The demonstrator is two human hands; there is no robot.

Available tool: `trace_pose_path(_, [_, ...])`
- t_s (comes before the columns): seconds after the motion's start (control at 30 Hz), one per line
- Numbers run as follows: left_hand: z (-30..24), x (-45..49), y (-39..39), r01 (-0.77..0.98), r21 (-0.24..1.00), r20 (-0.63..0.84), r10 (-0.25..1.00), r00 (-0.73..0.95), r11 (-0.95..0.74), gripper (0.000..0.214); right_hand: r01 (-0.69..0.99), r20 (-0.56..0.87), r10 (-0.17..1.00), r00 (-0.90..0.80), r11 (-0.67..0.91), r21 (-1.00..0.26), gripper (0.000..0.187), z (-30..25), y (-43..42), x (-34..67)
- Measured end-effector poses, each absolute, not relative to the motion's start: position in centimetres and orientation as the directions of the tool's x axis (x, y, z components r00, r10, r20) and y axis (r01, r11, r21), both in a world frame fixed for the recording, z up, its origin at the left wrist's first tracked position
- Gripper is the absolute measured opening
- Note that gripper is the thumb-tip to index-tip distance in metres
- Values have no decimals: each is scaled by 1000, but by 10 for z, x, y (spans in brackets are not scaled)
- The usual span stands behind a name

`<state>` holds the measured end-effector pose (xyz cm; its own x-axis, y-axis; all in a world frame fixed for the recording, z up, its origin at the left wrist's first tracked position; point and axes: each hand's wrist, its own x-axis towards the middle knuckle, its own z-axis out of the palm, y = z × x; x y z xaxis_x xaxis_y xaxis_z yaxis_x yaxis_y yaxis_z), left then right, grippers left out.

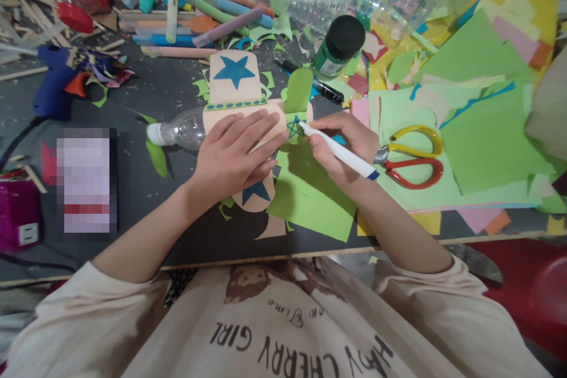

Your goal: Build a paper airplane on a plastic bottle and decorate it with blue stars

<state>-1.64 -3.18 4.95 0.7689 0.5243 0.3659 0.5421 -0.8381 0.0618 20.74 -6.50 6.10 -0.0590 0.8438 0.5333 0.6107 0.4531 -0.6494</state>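
Observation:
A clear plastic bottle (185, 130) with a white cap lies on its side, its body wrapped in peach paper. Peach paper wings (215, 80) with blue stars stick out above and below it. My left hand (241, 150) rests flat over the wrapped body, fingers spread. Between the fingers of my right hand (345, 144) is a white marker (339, 150) with a blue end. Its tip touches a blue outlined star (296, 126) on the green paper band at the bottle's right end. A green paper tab (299, 90) rises above that band.
Scissors (416, 156) with yellow and red handles lie on paper sheets at right. A black-capped green jar (340, 44) and a black pen (328, 91) are beyond the bottle. A blue glue gun (53, 80), rolled paper tubes (177, 40) and wooden sticks are at left.

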Motion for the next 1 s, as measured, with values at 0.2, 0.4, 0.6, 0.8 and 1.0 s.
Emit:
trace_pose_path(0.2, [51,-16,-32,543,94,358,538,763,-834,44,578,532,845,-55,462,-673,8,60,-65,208])
trace_pose_path(0.4, [51,-15,-32,526,95,406,515,755,-845,43,567,584,811,-37,499,-656,8,60,-63,206])
trace_pose_path(0.6, [52,-15,-32,551,-88,433,466,772,-830,38,595,588,808,-43,493,-634,7,59,-63,207])
trace_pose_path(0.8, [52,-15,-32,543,-72,442,462,769,-836,39,564,599,800,-27,507,-652,10,58,-62,206])
trace_pose_path(1.0, [51,-16,-32,552,-7,382,508,772,-834,41,543,610,792,-24,522,-657,8,58,-62,206])
